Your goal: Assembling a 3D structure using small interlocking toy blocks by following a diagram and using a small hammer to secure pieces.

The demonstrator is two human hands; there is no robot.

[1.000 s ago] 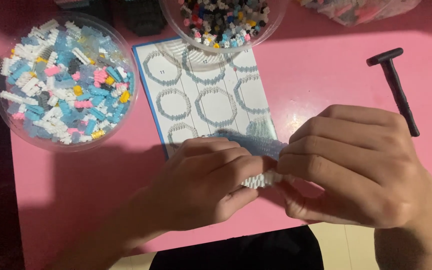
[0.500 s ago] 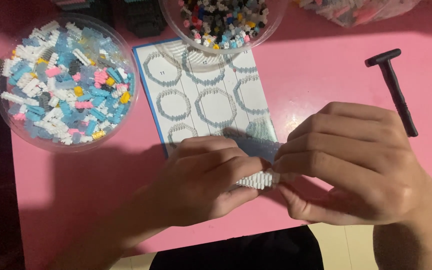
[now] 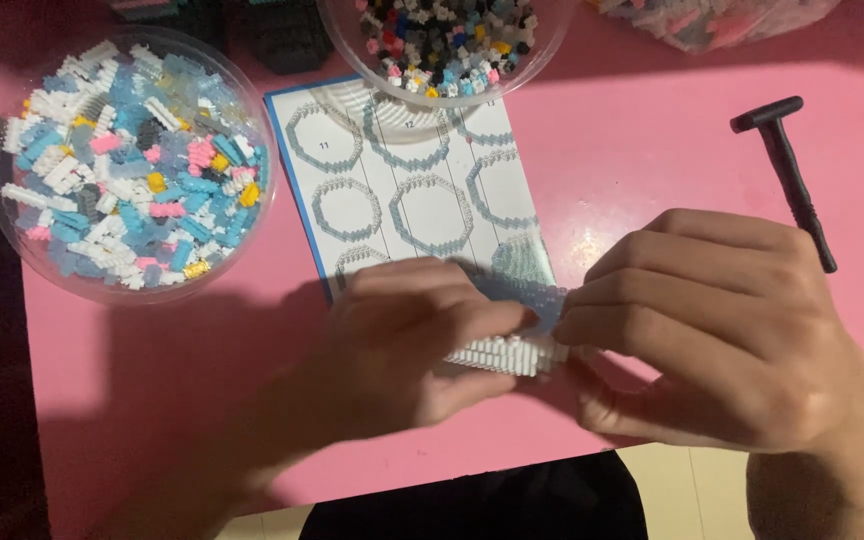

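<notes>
White micro-brick assembly (image 3: 507, 352) sits pinched between left hand (image 3: 407, 345) and right hand (image 3: 722, 330) at frame centre. Squeeze unevenly and, I'd judge, studs could pop loose onto the pink table (image 3: 632, 150).

smooth matt pink desk (image 3: 652, 160) | clear glossy plastic round tub (image 3: 12, 250) | studded white-and-pale-blue plastic brick block (image 3: 507, 352) | matt black plastic T-shaped tool (image 3: 790, 175) | white printed paper instruction sheet (image 3: 422, 190)

Clear plastic bag (image 3: 722, 20), top right
</notes>
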